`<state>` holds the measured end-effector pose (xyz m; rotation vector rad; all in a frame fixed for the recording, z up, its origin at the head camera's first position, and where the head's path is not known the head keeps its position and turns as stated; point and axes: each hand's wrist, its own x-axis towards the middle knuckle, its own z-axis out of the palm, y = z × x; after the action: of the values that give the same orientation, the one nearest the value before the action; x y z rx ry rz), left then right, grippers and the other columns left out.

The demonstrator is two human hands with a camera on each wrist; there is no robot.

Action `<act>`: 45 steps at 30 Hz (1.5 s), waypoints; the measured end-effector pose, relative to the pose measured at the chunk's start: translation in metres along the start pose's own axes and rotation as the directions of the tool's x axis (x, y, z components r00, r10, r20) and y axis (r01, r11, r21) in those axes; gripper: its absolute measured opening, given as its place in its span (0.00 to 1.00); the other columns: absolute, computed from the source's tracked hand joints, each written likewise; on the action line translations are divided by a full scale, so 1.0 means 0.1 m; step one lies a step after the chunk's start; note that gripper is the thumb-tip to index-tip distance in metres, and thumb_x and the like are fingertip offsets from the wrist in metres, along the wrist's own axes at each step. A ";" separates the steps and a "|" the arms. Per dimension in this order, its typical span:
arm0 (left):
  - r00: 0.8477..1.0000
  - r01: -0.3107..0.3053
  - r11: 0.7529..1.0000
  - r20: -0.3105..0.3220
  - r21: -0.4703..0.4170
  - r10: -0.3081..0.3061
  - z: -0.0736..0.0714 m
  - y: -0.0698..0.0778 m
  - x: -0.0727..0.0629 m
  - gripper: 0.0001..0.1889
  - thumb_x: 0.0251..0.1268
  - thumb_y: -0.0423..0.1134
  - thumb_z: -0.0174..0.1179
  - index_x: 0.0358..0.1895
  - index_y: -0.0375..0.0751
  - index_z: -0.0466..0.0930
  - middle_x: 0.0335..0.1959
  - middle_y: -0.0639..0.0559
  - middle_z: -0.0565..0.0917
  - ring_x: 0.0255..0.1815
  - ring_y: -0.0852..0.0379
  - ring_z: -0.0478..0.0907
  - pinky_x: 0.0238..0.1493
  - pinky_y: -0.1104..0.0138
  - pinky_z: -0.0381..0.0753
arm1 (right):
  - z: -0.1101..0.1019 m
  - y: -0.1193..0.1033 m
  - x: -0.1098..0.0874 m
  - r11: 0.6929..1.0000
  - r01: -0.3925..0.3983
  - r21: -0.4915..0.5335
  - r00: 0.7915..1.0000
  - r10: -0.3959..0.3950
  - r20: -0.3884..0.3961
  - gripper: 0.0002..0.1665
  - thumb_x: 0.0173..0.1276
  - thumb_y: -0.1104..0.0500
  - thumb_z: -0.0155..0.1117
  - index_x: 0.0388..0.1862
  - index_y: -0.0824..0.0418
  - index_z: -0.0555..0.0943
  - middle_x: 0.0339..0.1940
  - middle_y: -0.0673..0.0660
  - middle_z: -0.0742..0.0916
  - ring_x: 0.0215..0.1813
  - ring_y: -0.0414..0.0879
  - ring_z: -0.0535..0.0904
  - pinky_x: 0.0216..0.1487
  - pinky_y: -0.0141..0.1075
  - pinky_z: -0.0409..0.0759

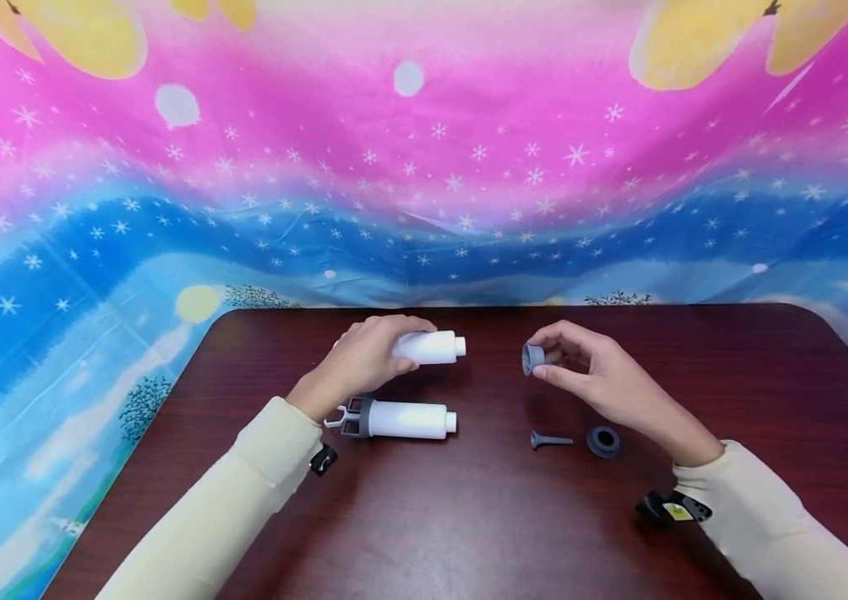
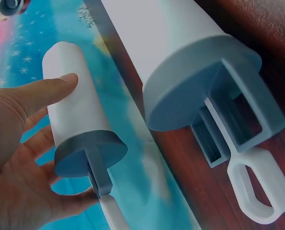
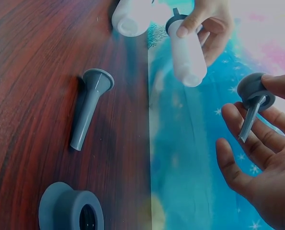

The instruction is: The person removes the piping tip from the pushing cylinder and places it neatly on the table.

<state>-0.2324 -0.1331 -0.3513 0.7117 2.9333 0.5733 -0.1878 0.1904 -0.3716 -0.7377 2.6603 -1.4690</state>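
My left hand (image 1: 363,358) grips a white cylinder (image 1: 429,347) just above the table, its narrow neck pointing right. The left wrist view shows its grey end cap (image 2: 75,155) with a grey bracket and a white pull handle (image 2: 113,213). Nearer me lies a similar white cylinder (image 1: 408,419) with its own grey end and looped handle. Opposite the held neck, my right hand (image 1: 589,367) pinches a grey ring-shaped cap (image 1: 533,359) between thumb and fingertips. A thin grey stem (image 3: 249,122) sticks out through that cap. The two held parts are apart.
Below my right hand, a grey flared nozzle (image 1: 549,440) lies on the dark wooden table (image 1: 431,525). Beside it sits a stepped grey ring cap (image 1: 593,451). A patterned pink and blue cloth (image 1: 424,167) hangs behind the table and along its left side.
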 end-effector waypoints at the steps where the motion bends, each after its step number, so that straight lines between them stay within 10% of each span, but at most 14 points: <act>1: 1.000 0.010 1.000 0.008 -0.001 -0.010 0.00 -0.01 0.01 0.27 0.66 0.37 0.73 0.68 0.58 0.81 0.62 0.51 0.86 0.53 0.49 0.84 0.51 0.51 0.84 | 0.00 0.01 0.00 1.000 -0.002 -0.001 1.000 0.002 0.001 0.15 0.76 0.61 0.67 0.59 0.57 0.81 0.44 0.54 0.87 0.44 0.41 0.84 0.46 0.33 0.83; 45: 0.968 0.111 0.992 0.221 0.051 -0.120 0.22 -0.18 0.40 0.25 0.68 0.30 0.68 0.66 0.53 0.79 0.68 0.47 0.82 0.60 0.50 0.80 0.62 0.52 0.80 | -0.07 0.04 -0.06 1.000 -0.016 0.001 1.000 0.016 0.005 0.15 0.76 0.62 0.67 0.59 0.58 0.81 0.44 0.54 0.87 0.43 0.41 0.84 0.44 0.33 0.83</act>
<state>-0.2718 -0.1220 -0.3776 0.5626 2.7598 0.3983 -0.1851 0.2003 -0.3719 -0.7170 2.6554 -1.4618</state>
